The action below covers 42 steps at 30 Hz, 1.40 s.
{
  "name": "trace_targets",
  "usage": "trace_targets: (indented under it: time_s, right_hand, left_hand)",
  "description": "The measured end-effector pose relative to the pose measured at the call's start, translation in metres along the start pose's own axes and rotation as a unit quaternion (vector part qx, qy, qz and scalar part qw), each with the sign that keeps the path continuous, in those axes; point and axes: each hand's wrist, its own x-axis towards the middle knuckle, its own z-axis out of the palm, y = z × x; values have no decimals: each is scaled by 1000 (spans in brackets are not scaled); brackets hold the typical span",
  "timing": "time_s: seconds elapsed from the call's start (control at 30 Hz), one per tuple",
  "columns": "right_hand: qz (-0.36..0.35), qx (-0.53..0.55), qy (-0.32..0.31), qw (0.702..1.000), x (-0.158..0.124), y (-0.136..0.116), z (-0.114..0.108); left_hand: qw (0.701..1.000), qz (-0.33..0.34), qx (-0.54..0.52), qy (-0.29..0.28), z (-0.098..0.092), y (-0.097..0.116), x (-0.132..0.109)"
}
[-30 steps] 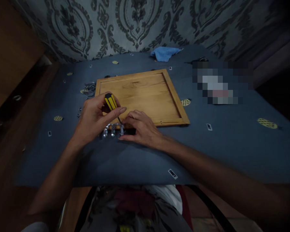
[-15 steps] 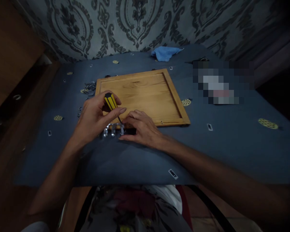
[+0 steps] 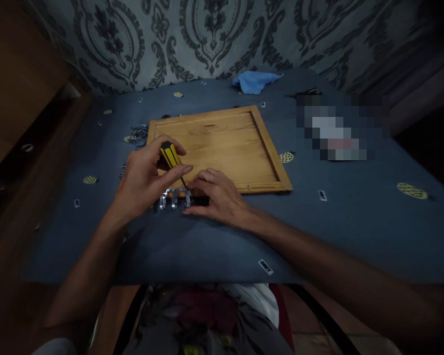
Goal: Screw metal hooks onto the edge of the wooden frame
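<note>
My left hand (image 3: 142,170) is closed round the yellow-and-black handle of a screwdriver (image 3: 170,155). Its shaft slants down to the right, and the tip meets the right part of a silver metal hook rack (image 3: 174,198). That rack lies along the near edge of a framed wooden board (image 3: 218,143), with its hooks pointing toward me. My right hand (image 3: 220,197) grips the rack's right end, fingers on top by the screwdriver tip and thumb below. The fingers hide that end and any screw under the tip.
A tablecloth (image 3: 318,236) covers the table. Small metal pieces (image 3: 138,134) lie left of the board. At the back is a blue cloth (image 3: 255,82), with a blurred-out item (image 3: 336,133) on the right. A patterned wall (image 3: 210,34) stands behind.
The view has shifted very slightly. Both hands, the screwdriver, the hook rack and the board keep the same positions relative to each other.
</note>
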Motion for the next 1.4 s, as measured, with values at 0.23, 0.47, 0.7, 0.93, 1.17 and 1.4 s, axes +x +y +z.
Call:
trace_targets:
  time_s: [0.23,0.47,0.7,0.93,1.17,1.4]
  right_hand:
    - [1,-8,4,1000,0,0,2]
    - [2,-12,5,1000,-1,-3,1]
    - [1,-12,7,1000,-1,-1,2]
    - [-5,-13,8,1000,-1,1,2]
    - [3,-7,1,1000,0,-1,1]
    - [13,-8,-6,1000,0,-3,-1]
  left_hand:
    - [1000,14,9,-19,-3,0,1]
    - [999,24,10,-30,-5,-1,0]
    - [998,36,15,-41,-6,3,1]
    - [998,34,16,-46,-6,4,1]
    - [998,38,18,-49,-7,4,2]
    - [998,38,7,-57,-9,2,1]
